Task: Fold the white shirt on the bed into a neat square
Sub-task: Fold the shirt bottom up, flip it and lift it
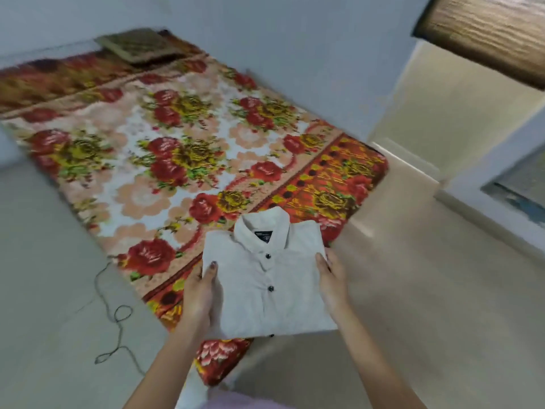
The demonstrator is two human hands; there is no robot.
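The white shirt (265,278) is folded into a compact square, collar up and away from me, with a dark label inside the collar and dark buttons down the front. I hold it over the near corner of the bed (165,160), which is covered with a red and yellow floral sheet. My left hand (200,293) grips the shirt's left edge, thumb on top. My right hand (331,278) grips the right edge, fingers underneath.
A flat patterned pillow (138,45) lies at the far end of the bed against the wall. A thin dark cord (115,317) loops on the pale floor to the left. A doorway and a wooden door (486,39) are at the right.
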